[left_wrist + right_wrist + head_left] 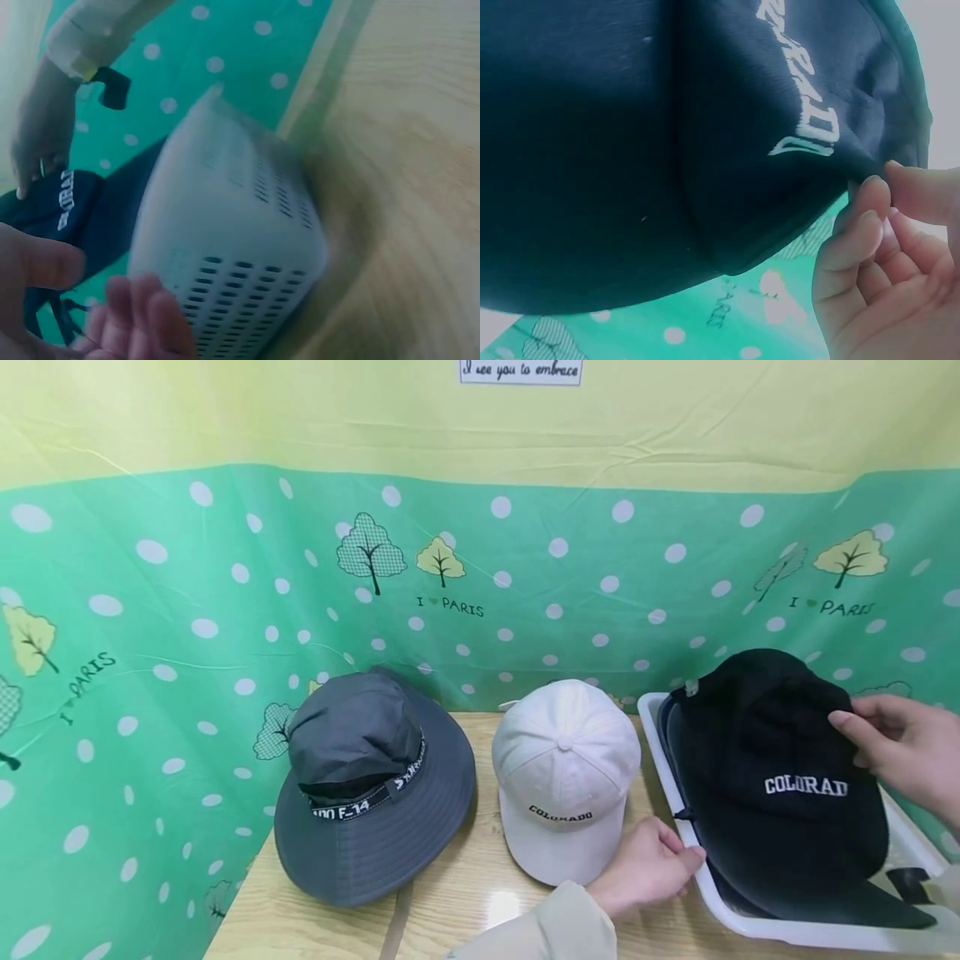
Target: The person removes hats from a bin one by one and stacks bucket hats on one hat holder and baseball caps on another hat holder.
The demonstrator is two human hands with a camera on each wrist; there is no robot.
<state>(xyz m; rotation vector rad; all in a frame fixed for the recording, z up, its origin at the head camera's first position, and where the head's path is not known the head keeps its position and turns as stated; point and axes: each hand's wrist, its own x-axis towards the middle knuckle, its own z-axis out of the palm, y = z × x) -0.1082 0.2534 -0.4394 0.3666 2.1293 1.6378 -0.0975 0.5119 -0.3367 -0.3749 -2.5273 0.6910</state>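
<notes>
In the head view, my right hand (903, 743) pinches the side of a black baseball cap (787, 727) with white lettering, between thumb and fingers. The right wrist view shows the same pinch, with the fabric of the cap (727, 135) pulled toward the fingertips. The cap is at the white plastic basket (738, 922), over another dark item whose edge shows at the left. My left hand (648, 867) is beside the basket's left rim, its fingers loosely bent. In the left wrist view, a gap separates thumb and fingers, near the basket's slotted wall (240, 277).
A white baseball cap (566, 760) marked COLORADO sits on the wooden table (450, 902), just left of my left hand. Farther left is a dark grey bucket hat (356, 743) with a lettered band. A green and yellow dotted curtain (525, 527) hangs behind.
</notes>
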